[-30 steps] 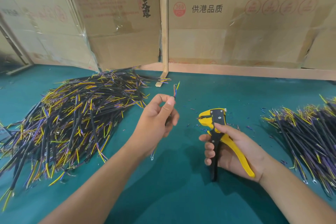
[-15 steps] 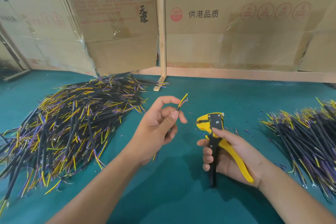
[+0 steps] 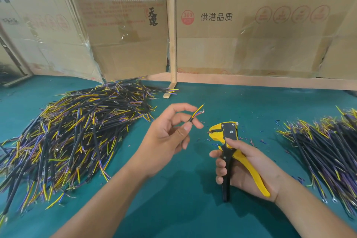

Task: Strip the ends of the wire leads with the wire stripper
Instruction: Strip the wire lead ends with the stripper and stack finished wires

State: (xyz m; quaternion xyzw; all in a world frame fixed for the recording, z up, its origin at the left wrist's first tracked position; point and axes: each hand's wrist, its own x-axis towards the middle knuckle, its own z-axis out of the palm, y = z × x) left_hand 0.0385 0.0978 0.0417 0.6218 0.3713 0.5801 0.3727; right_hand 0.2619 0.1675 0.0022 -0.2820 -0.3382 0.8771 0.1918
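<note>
While flattened brown cardboard cartons wall off the back, the teal felt-like table covering looks soft and grippy, so little should slide on it. Two loose heaps of black-sheathed leads with yellow and purple cores lie on it: the big left heap and the smaller right heap, well apart. Each lead looks light and limp, springy rather than stiff.

Curled round both handles, the right hand holds the yellow-and-black wire stripper, a rigid hinged tool with its head toward the left hand.

Between thumb and fingertips, the left hand pinches one thin black lead on its sheath, just below the fanned fine cores; gripping there probably steadies the fragile strands. Tiny insulation offcuts speckle the cloth near the tool.
</note>
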